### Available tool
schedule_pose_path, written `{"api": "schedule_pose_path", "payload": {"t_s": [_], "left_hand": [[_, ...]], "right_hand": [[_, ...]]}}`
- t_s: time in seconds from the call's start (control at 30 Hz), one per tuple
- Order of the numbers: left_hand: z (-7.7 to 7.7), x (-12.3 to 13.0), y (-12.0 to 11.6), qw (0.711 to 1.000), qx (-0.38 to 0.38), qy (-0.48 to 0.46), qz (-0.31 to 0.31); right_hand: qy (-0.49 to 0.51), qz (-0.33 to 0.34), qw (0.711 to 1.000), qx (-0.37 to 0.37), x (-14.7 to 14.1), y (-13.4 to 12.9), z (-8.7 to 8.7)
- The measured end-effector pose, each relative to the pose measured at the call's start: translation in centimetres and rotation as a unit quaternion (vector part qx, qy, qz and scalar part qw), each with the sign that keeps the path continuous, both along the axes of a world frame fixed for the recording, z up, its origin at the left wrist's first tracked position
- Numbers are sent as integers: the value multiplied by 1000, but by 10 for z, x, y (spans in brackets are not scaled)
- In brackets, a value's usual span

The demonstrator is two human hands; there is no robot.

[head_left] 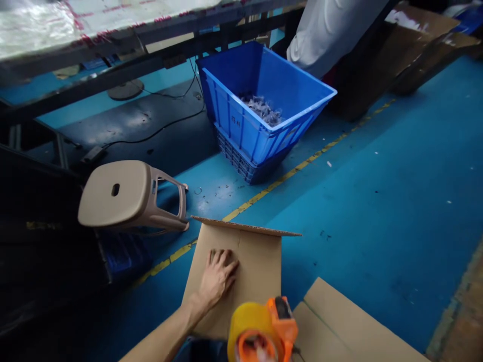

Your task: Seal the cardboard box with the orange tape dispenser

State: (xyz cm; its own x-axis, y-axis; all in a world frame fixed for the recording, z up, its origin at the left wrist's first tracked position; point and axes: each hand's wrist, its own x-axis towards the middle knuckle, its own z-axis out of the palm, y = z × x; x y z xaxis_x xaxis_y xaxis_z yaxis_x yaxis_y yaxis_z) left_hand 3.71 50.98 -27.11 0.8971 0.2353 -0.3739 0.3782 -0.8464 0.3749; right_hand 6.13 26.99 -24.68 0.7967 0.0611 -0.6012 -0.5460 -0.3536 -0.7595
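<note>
The left hand [218, 275] lies flat with its fingers spread on the side panel of a cardboard box [241, 271], pressing on it and gripping nothing; the forearm runs down to the near left edge of the view. The box stands on the blue floor [377, 211] at the near centre, with one flap [245, 227] folded out level at its far top edge. Just near of the box, at the bottom edge, is an orange tape dispenser [281, 322] carrying a yellow tape roll [245, 322]; fingers show through the middle of the roll, but the right hand itself is almost wholly hidden, so how it grips cannot be made out. To the right of the dispenser another cardboard sheet [350, 327] lies flat on the floor. Left of the box a beige plastic stool [128, 196] lies tipped on its side. Farther off, a blue crate [264, 100] stands stacked in a second one, holding small clear bags at its bottom. A yellow floor line [287, 175] runs diagonally past the crates. At the far right, a person in a white garment [332, 30] stands beside them.
</note>
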Motion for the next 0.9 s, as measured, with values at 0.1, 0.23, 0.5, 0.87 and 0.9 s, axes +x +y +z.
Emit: {"api": "schedule_pose_path", "payload": {"t_s": [0.1,0.23,0.5,0.87,0.9], "left_hand": [[17,-24,27,996,-60,-30,62],[-13,-97,15,914,-27,-20,404],[-53,-131,-25,838,-247,38,485],[-45,-123,-39,857,-263,11,442],[-47,-122,-41,861,-267,20,434]], "right_hand": [[6,-6,999,49,21,29,-34],[29,29,999,16,35,64,-67],[-351,316,882,1,142,122,43],[-351,464,808,-97,76,64,-32],[-344,473,806,-95,66,56,-45]]}}
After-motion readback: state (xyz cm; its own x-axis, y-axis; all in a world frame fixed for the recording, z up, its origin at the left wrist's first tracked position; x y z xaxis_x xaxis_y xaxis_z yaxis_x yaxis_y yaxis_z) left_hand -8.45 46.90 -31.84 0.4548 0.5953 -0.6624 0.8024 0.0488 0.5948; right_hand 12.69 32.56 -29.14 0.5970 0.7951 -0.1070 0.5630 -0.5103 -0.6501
